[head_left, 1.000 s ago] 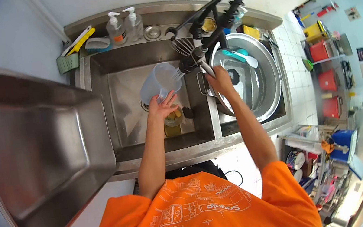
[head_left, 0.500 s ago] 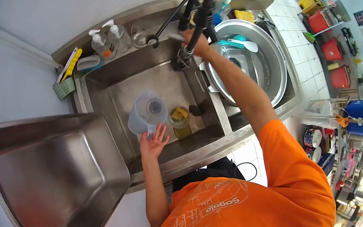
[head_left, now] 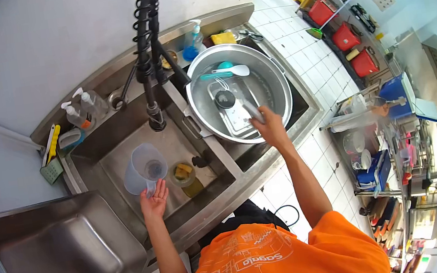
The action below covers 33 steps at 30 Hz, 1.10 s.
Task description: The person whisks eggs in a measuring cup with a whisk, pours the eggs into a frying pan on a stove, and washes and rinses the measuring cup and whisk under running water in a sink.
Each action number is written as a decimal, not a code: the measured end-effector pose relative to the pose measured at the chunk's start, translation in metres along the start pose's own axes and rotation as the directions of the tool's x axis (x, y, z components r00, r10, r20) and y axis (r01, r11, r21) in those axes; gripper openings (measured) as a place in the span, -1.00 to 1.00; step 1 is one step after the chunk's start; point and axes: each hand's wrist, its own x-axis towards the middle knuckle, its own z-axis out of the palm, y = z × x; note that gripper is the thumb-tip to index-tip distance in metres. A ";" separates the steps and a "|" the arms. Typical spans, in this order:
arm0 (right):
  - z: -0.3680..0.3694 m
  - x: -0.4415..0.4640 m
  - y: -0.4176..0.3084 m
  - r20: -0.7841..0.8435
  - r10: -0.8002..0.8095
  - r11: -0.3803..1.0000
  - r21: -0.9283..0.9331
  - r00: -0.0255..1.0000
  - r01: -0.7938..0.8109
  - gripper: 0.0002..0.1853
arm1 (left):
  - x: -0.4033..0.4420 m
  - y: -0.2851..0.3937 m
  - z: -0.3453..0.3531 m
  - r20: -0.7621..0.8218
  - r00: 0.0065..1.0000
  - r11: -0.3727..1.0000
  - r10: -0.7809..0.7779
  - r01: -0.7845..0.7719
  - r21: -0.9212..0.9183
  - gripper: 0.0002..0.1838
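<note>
My left hand (head_left: 156,200) is at the handle of a translucent plastic jug (head_left: 136,171), which it holds over the left sink basin (head_left: 113,166). The handle lies between thumb and fingers, and the fingers are partly stretched. My right hand (head_left: 271,127) is closed around a long grey thing (head_left: 252,110) at the near rim of a big metal pot (head_left: 283,84); its kind is unclear. Inside the pot are a white spoon (head_left: 239,70), a turquoise-handled utensil (head_left: 212,76), a clear tray and a round black piece (head_left: 225,99). Beside the jug, a small bowl (head_left: 185,182) holds yellow sponge pieces.
A black spring faucet (head_left: 145,51) rises behind the basin. Pump bottles (head_left: 80,116), a yellow brush (head_left: 52,141) and a yellow sponge (head_left: 223,38) line the back ledge. An empty steel basin (head_left: 61,256) stands at left; shelves (head_left: 371,159) are across the floor.
My right hand has moved from beside the faucet to the near side of the pot, with the grey thing in it. My left hand stays at the jug. The view has swung right.
</note>
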 end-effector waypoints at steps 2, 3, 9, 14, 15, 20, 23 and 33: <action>-0.001 0.001 0.029 -0.281 0.084 0.996 0.049 0.956 -0.073 -0.67 | 0.001 -0.003 0.002 -0.010 1.000 1.000 -0.003 0.003 -0.019 -0.53; 0.003 -0.001 0.058 -0.287 0.098 0.995 0.061 0.953 -0.084 -0.67 | 0.005 -0.005 -0.002 -0.002 1.000 0.999 -0.018 0.018 -0.042 -0.52; 0.013 -0.027 0.085 -0.158 0.063 0.987 -0.139 0.985 -0.085 -0.61 | -0.018 -0.048 0.017 -0.065 0.991 0.993 0.114 -0.110 0.053 -0.46; 0.048 -0.086 0.077 0.050 -0.020 0.994 0.110 0.999 0.014 -0.65 | -0.051 -0.090 0.015 -0.029 0.982 0.977 0.189 -0.185 0.102 -0.45; 0.058 -0.094 0.088 0.022 -0.126 0.987 0.102 0.992 0.123 -0.66 | -0.057 -0.097 0.017 -0.029 0.978 0.974 0.205 -0.201 0.109 -0.45; 0.045 -0.114 0.125 -0.034 -0.358 0.919 0.164 0.933 0.358 -0.68 | -0.082 -0.139 0.024 -0.025 0.972 0.939 0.233 -0.218 0.267 -0.40; 0.027 -0.123 0.141 0.060 -0.397 0.915 0.100 0.916 0.390 -0.68 | -0.090 -0.157 0.027 -0.032 0.976 0.953 0.216 -0.204 0.224 -0.46; 0.035 -0.122 0.171 0.180 -0.385 0.903 -0.127 0.905 0.409 -0.57 | -0.096 -0.211 0.057 0.021 0.941 0.882 0.337 -0.324 0.343 -0.42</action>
